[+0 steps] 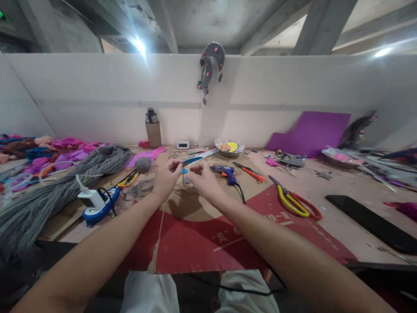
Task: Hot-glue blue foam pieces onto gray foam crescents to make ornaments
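Thin dark strand seen upright, left of the glue gun.
Pinched by the left hand; the right hand is curled beside it, whether gripping cannot be told.

Two overhead lamps glare — soft shadow on the cardboard, edges stretched

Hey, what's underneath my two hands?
Below your left hand and right hand, the cardboard's tan part shows, darkened by shadow. Whatever the hands cover can't be seen.
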Action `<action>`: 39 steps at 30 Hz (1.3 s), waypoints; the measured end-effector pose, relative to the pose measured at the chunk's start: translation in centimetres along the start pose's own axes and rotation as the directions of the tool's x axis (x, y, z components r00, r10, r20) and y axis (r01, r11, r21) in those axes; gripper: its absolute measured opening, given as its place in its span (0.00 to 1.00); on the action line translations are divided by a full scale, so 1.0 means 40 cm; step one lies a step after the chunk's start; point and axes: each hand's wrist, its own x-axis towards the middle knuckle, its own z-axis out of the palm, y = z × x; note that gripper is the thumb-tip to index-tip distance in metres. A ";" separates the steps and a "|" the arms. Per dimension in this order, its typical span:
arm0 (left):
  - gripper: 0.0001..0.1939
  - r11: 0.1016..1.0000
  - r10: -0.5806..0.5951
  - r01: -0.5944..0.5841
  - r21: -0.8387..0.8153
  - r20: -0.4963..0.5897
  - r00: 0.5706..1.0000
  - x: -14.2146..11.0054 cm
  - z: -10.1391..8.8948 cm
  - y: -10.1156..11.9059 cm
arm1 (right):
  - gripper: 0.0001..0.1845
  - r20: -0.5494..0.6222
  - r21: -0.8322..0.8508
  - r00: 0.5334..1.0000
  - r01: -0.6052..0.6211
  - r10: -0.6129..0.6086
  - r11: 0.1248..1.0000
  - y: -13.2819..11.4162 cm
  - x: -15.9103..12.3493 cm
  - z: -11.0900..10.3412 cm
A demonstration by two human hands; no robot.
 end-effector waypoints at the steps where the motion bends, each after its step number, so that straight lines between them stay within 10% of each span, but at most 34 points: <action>1: 0.05 1.000 0.009 -0.009 -0.005 0.003 1.000 0.001 0.000 0.000 | 0.19 0.024 0.112 0.999 -0.042 0.039 0.993 0.000 -0.002 0.027; 6: 0.07 0.971 -0.131 0.129 -0.203 0.003 0.991 0.010 0.008 -0.028 | 0.20 0.092 0.374 0.992 -0.120 0.092 0.920 0.005 0.015 0.068; 14: 0.05 0.633 -0.432 0.470 -0.615 0.222 0.874 0.007 0.028 -0.027 | 0.05 -0.067 -0.004 0.984 0.163 -0.163 0.987 0.005 0.031 0.004; 39: 0.05 0.614 -0.450 0.485 -0.623 0.229 0.863 -0.006 0.031 0.006 | 0.11 -0.121 -0.267 0.935 0.293 -0.333 0.918 -0.003 0.024 -0.035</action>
